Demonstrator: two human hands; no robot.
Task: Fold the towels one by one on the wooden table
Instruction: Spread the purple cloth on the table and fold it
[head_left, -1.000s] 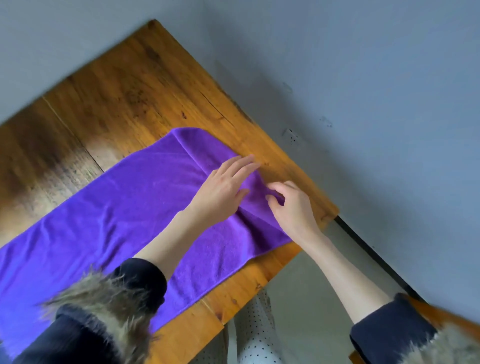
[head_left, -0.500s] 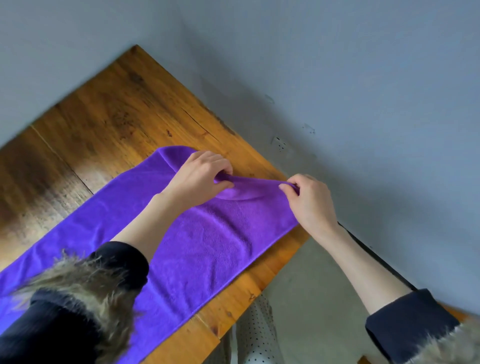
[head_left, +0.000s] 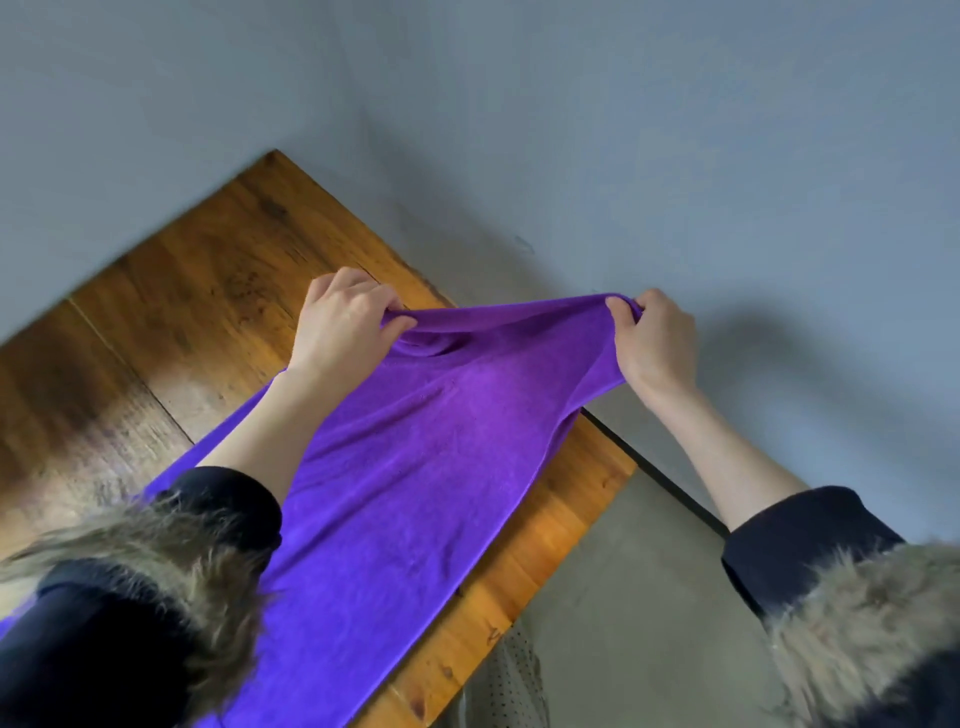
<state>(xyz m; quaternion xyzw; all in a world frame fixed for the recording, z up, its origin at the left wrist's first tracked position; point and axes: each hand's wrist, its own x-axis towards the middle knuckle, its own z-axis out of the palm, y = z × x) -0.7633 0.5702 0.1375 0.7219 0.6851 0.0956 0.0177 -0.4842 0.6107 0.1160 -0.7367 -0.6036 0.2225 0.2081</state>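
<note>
Two hands pinching purple towel, wooden table

Both hands went from resting on the towel to pinching its far edge & lifted it off the table. Left hand took the 9 o'clock corner, right hand the 3 o'clock one; edge got pulled taut btwn them.
</note>
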